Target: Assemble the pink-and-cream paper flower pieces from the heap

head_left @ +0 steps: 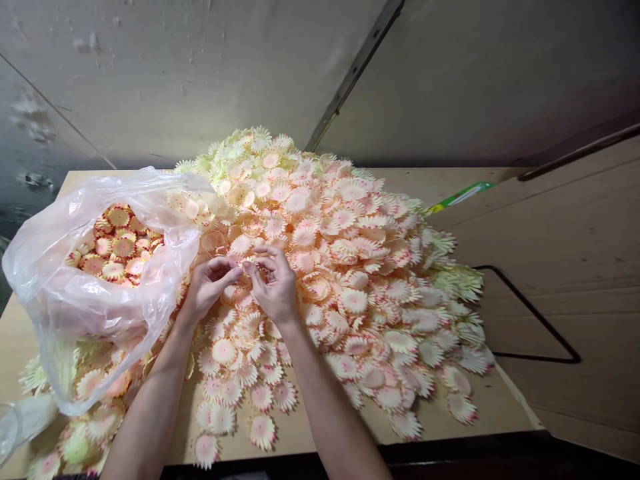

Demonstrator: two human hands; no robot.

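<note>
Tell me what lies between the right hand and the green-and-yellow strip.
The heap of pale, pink-tinged flower pieces lies between the right hand and the green-and-yellow strip, as the head view shows.

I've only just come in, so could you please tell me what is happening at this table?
The person's left hand and right hand meet over a heap of flower-shaped pieces, fingertips close together; anything between them is too small to make out. An open plastic bag holding redder-edged pieces sits to the left.
</note>
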